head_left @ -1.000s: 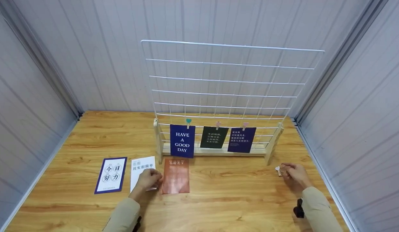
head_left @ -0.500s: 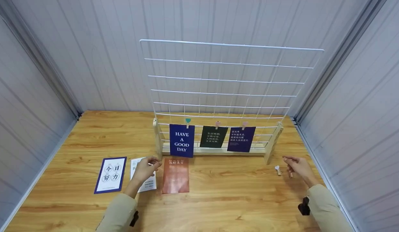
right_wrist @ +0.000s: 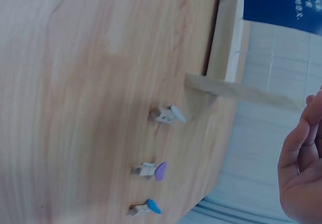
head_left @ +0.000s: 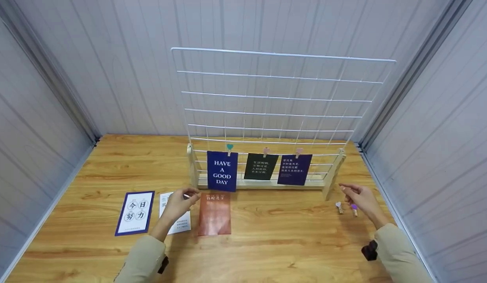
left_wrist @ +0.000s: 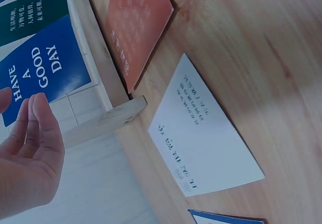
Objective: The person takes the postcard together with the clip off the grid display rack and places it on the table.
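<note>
My left hand (head_left: 179, 204) hovers over a white card (left_wrist: 201, 133) with black lettering, its fingers loosely bent and holding nothing. An orange-red card (head_left: 214, 216) lies just right of it, and a purple-bordered white card (head_left: 135, 213) farther left. My right hand (head_left: 362, 201) is raised above the table's right side, also holding nothing. Below it lie small wooden clothespins: one with a white heart (right_wrist: 165, 114), one with a purple heart (right_wrist: 151, 170) and one with a blue heart (right_wrist: 145, 207). The blue one is hidden in the head view.
A white wire grid rack (head_left: 283, 53) stands on wooden feet at the back. Heart clothespins hold a blue "HAVE A GOOD DAY" card (head_left: 222, 173), a dark green card (head_left: 261, 167) and a dark purple card (head_left: 294, 170) on a low wire. Panel walls enclose the table (head_left: 290, 247).
My right hand has lifted away from the clothespins, bringing the purple-heart one into view. My left hand has risen slightly off the white card.
</note>
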### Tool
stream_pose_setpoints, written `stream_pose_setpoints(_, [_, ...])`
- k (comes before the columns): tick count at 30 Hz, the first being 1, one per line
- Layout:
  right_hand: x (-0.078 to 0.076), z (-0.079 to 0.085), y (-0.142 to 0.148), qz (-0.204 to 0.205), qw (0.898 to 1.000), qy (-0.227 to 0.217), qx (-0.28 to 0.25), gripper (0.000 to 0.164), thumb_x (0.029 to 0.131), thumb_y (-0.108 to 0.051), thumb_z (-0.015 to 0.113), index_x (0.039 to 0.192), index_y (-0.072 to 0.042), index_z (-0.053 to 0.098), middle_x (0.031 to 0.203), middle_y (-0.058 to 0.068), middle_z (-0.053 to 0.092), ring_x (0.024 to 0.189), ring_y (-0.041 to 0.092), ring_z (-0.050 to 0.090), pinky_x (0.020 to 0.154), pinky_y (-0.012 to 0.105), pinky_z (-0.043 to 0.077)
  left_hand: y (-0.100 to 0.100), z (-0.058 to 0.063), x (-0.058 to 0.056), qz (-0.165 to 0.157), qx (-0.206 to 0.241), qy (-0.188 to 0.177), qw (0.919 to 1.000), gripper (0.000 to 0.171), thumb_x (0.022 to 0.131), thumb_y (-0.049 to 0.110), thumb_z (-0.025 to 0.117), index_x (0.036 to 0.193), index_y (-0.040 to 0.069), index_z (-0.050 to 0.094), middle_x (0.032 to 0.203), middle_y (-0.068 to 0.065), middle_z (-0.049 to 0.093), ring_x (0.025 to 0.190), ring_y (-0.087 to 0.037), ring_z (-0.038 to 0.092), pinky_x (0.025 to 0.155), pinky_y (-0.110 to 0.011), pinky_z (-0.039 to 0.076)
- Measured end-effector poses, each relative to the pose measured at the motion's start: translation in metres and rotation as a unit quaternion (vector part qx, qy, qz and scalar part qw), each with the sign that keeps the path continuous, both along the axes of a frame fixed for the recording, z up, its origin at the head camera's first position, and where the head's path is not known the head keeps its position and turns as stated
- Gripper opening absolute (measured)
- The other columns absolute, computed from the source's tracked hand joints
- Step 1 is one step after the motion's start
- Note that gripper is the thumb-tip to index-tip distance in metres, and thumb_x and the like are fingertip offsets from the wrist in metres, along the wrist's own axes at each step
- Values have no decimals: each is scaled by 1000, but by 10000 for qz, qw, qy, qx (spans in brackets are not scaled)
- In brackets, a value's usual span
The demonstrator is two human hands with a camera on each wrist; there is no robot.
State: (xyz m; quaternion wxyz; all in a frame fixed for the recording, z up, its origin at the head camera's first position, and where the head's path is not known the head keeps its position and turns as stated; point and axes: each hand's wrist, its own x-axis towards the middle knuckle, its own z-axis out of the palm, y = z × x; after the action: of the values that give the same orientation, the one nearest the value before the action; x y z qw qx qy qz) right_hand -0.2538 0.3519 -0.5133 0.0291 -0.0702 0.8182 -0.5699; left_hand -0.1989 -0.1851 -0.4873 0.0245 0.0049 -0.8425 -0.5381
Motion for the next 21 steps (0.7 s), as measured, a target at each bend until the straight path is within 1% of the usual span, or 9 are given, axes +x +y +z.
stream_pose_setpoints(1, [11, 21, -14, -108, 9997, -49, 205, 51, 88, -28, 53, 118, 13, 47, 66, 9, 56, 58, 16, 55, 50, 27, 48, 0, 1, -1, 0, -9, 25, 10000, 11, 80, 6, 60, 89, -2, 62, 74, -4, 56, 63, -17, 54, 49, -28, 47])
stream_pose_setpoints(3, [17, 34, -25, -123, 9996, -126, 201, 49, 89, -25, 52, 118, 14, 46, 67, 5, 57, 58, 13, 55, 51, 24, 47, 1, 3, -1, -6, -12, 109, 9999, 10, 80, 6, 61, 88, -1, 62, 74, -3, 56, 63, -16, 54, 49, -26, 46])
stream_pose_setpoints(5, [19, 40, -33, -126, 9995, -231, 183, 45, 89, -21, 52, 118, 12, 47, 68, 5, 57, 60, 15, 54, 53, 25, 48, 3, 4, -3, -18, -4, 213, 9998, 9, 80, 4, 61, 87, -2, 62, 73, -3, 57, 63, -16, 54, 49, -25, 45])
stream_pose_setpoints(8, [19, 44, -41, -44, 9997, -181, 159, 41, 90, -18, 51, 118, 10, 48, 69, 6, 57, 60, 18, 54, 54, 28, 48, 4, 5, -5, -13, 41, 316, 9995, 10, 79, 3, 62, 87, -3, 62, 73, -4, 57, 65, -18, 55, 49, -24, 44])
stream_pose_setpoints(10, [17, 44, -47, 13, 9998, -96, 151, 38, 90, -17, 52, 117, 9, 50, 69, 7, 57, 59, 19, 54, 54, 29, 48, 6, 6, -6, -6, 81, 320, 9995, 10, 79, 3, 62, 87, -4, 62, 74, -5, 58, 67, -21, 56, 50, -25, 45])
stream_pose_setpoints(13, [14, 43, -54, 109, 9998, -36, 170, 36, 90, -16, 52, 116, 9, 52, 68, 9, 58, 58, 18, 55, 53, 31, 49, 8, 6, -8, 1, 79, 323, 9994, 10, 80, 3, 62, 87, -3, 62, 76, -5, 58, 72, -25, 57, 53, -27, 45])
stream_pose_setpoints(15, [11, 41, -59, 158, 9997, -37, 166, 35, 89, -15, 52, 115, 8, 53, 67, 10, 58, 57, 17, 55, 53, 31, 49, 9, 5, -9, -2, 51, 338, 9994, 10, 80, 3, 61, 87, -4, 63, 77, -6, 59, 75, -27, 56, 57, -28, 46])
stream_pose_setpoints(17, [9, 39, -64, 218, 9997, -63, 99, 33, 89, -13, 52, 115, 8, 53, 66, 12, 57, 56, 16, 54, 53, 32, 49, 9, 2, -11, -24, -2, 423, 9991, 10, 80, 3, 61, 87, -4, 63, 78, -6, 60, 76, -27, 56, 60, -29, 46])
stream_pose_setpoints(21, [9, 35, -75, 315, 9995, -61, -8, 31, 89, -10, 51, 115, 8, 53, 64, 11, 56, 55, 16, 53, 52, 31, 49, 11, -3, -13, -73, -20, 641, 9979, 9, 79, 0, 61, 86, -5, 63, 78, -7, 61, 75, -27, 57, 64, -31, 46])
